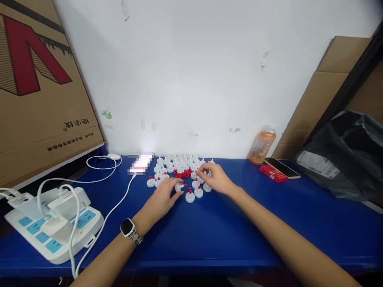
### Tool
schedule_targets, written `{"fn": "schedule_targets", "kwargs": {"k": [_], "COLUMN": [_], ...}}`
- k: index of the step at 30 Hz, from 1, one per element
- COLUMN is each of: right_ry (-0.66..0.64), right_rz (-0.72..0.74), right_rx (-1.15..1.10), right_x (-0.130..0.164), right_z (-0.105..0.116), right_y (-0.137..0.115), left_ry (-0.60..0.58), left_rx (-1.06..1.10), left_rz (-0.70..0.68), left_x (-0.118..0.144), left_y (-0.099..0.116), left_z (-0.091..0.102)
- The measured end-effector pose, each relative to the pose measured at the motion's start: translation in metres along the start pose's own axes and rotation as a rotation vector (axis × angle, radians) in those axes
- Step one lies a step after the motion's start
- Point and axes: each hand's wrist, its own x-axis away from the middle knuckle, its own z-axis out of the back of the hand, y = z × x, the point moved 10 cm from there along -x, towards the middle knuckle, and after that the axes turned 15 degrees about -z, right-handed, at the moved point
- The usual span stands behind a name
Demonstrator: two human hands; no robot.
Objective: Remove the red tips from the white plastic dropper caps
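Several small white caps (176, 162) lie in a cluster on the blue table (227, 231) near the wall, around a little heap of red pins (183, 173). Some caps (189, 196) near the front carry a red pin on top. My left hand (161, 196) rests on the table with its fingertips on a white cap with a red pin (180, 186). My right hand (216, 177) reaches into the cluster and pinches a white cap (198, 172) between thumb and fingers. A watch (128, 228) sits on my left wrist.
A white power strip (56, 227) with plugs and cables lies at the left front. A lit phone (140, 163) is behind it. An orange drink bottle (262, 145), a red pack (273, 173), a dark phone (281, 167) and a black bag (344, 155) stand right. Cardboard boxes (38, 83) flank both sides.
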Motion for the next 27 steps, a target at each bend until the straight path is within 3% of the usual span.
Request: {"fn": "schedule_targets", "kwargs": {"k": [7, 13, 17, 21, 24, 27], "right_ry": [0.048, -0.073, -0.125, -0.104, -0.295, -0.466], "right_rz": [-0.039, -0.095, -0.087, -0.066, -0.063, -0.067], "right_rx": [0.044, 0.239, 0.229, -0.106, -0.473, -0.643], "right_x": [-0.012, -0.037, -0.040, -0.029, -0.017, -0.010], "right_z": [0.001, -0.025, -0.028, -0.016, -0.032, -0.054], "right_y": [0.014, 0.023, 0.018, -0.004, -0.029, -0.045], "left_ry": [0.012, -0.002, -0.026, 0.119, 0.208, 0.124], "left_rx": [-0.098, -0.034, -0.080, -0.167, -0.236, -0.264], "left_rz": [-0.067, -0.035, -0.006, -0.036, -0.084, -0.105], "left_x": [-0.004, -0.003, -0.001, -0.004, -0.008, -0.010], "left_y": [0.015, 0.000, 0.003, 0.023, 0.037, 0.037], "left_z": [0.006, -0.001, 0.004, 0.031, 0.045, 0.038]}}
